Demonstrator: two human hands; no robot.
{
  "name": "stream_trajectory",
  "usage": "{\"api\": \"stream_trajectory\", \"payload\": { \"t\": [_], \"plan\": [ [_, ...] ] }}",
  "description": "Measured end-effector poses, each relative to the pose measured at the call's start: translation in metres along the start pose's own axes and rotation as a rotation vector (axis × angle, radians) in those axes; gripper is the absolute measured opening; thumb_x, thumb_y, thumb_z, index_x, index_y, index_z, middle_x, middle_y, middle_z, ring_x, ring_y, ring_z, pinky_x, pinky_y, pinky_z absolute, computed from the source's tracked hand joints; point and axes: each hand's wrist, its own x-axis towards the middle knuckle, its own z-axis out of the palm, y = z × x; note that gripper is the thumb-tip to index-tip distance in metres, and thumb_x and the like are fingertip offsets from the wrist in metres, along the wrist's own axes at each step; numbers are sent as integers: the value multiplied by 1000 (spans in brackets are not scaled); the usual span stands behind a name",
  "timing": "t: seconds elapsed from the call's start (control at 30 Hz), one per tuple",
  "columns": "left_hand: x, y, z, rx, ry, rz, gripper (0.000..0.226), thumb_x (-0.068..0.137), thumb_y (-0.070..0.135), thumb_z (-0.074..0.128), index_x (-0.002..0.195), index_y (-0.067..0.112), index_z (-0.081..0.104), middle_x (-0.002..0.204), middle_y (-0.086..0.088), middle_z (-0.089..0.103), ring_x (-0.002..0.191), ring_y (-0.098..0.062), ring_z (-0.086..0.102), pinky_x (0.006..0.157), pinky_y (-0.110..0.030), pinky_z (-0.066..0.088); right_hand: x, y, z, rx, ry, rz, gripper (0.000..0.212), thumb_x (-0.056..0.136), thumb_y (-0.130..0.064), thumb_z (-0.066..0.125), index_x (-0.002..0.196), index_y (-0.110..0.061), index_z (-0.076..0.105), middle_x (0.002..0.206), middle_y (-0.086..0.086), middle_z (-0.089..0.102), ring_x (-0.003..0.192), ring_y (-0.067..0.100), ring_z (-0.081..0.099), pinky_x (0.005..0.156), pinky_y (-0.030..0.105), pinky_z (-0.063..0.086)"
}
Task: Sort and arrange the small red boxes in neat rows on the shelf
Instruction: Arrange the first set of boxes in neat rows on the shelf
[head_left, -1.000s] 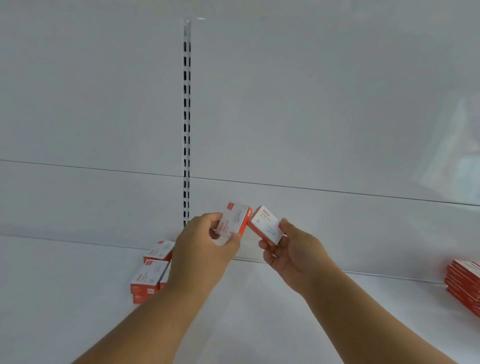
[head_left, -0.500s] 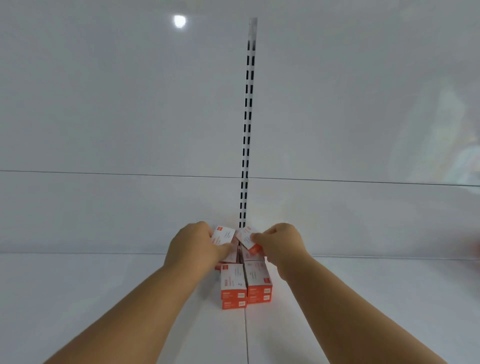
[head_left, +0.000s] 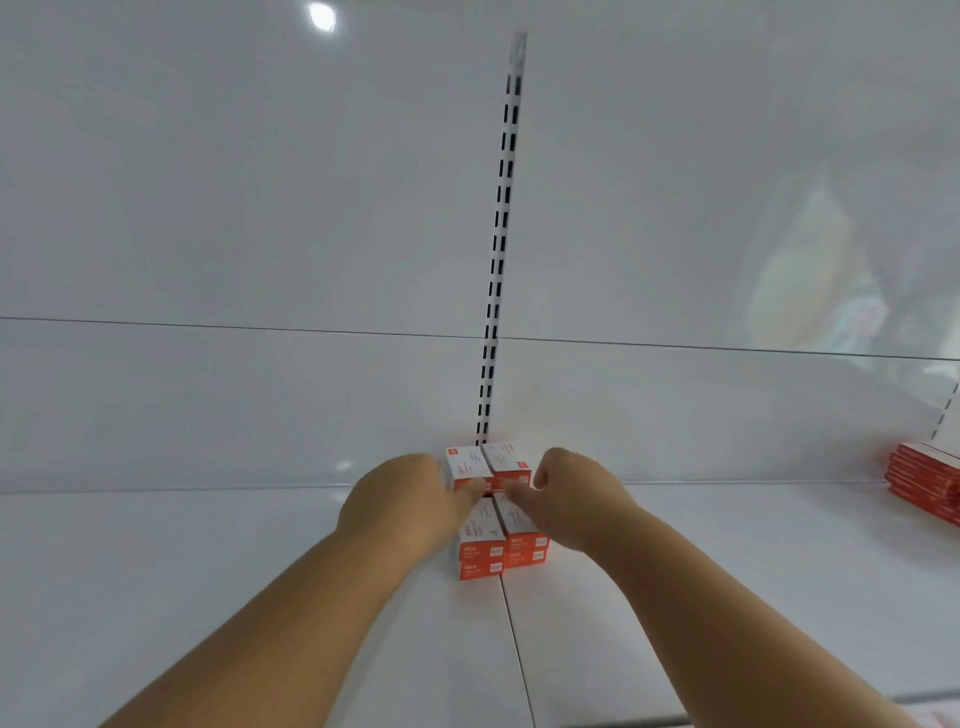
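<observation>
Small red-and-white boxes stand in a tight block on the white shelf (head_left: 208, 597), against the back panel below the slotted upright. Two front stacks (head_left: 480, 558) (head_left: 524, 551) show their red ends to me. Behind them are two taller stacks. My left hand (head_left: 405, 504) grips the top box of the back left stack (head_left: 466, 461), thumb on its near end. My right hand (head_left: 569, 493) grips the top box of the back right stack (head_left: 506, 458) in the same way. Both boxes lie flat on their stacks, side by side.
A pile of more red boxes (head_left: 924, 488) sits at the far right of the shelf by the back panel. The slotted upright (head_left: 498, 260) runs up the panel. A seam (head_left: 514, 649) splits the shelf board below the block.
Both hands have gone from holding a box each in the air to lowering them onto the two back stacks. The view has swung left, so the block is now centred.
</observation>
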Motion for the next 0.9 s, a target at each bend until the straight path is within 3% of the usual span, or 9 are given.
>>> {"api": "stream_trajectory", "payload": {
  "t": [0.1,0.2,0.33,0.4,0.5,0.7,0.9],
  "plan": [
    [-14,-2,14,32,-112,20,58,81,76,47,92,22,65,87,6,68,83,-19,64,68,-28,49,-15,7,1,-28,-74,-1,43,87,-53,58,64,-19,46,57,-6,47,52,10,45,47,24,31],
    [-25,-4,19,9,-158,62,48,86,67,49,114,33,67,102,8,72,93,-17,66,78,-30,53,-23,16,4,3,-77,42,44,85,-48,61,61,-16,42,57,-3,43,51,14,41,47,26,29],
    [-38,-3,13,-79,-174,78,30,91,49,56,113,31,65,111,9,70,96,-16,64,70,-26,46,-32,33,12,221,-27,76,21,84,-33,66,88,-16,54,82,-2,60,72,18,59,59,29,44],
    [-46,-4,10,-160,-145,38,21,89,41,62,108,32,60,111,11,68,92,-13,62,64,-25,42,-37,38,16,364,-28,88,25,84,-32,68,102,-21,54,93,-1,63,79,16,61,59,27,45],
    [-52,-6,13,-310,-61,-20,16,87,32,67,98,29,55,102,12,67,85,-8,61,66,-25,47,-44,44,17,574,-18,81,15,90,-27,63,101,-18,62,92,3,69,72,15,60,58,28,49],
    [-69,24,27,-912,-34,-28,15,95,18,62,101,32,63,93,10,73,84,-8,70,68,-25,51,-66,74,-2,1219,-22,55,16,99,-5,51,109,-7,63,97,12,73,87,25,69,69,35,53],
    [-84,78,48,-957,13,-22,19,99,15,56,108,31,63,97,2,69,82,-13,69,73,-30,58,-78,134,-28,1162,163,22,15,99,-8,51,104,-11,64,80,3,72,65,16,53,54,27,38]
  ]
}}
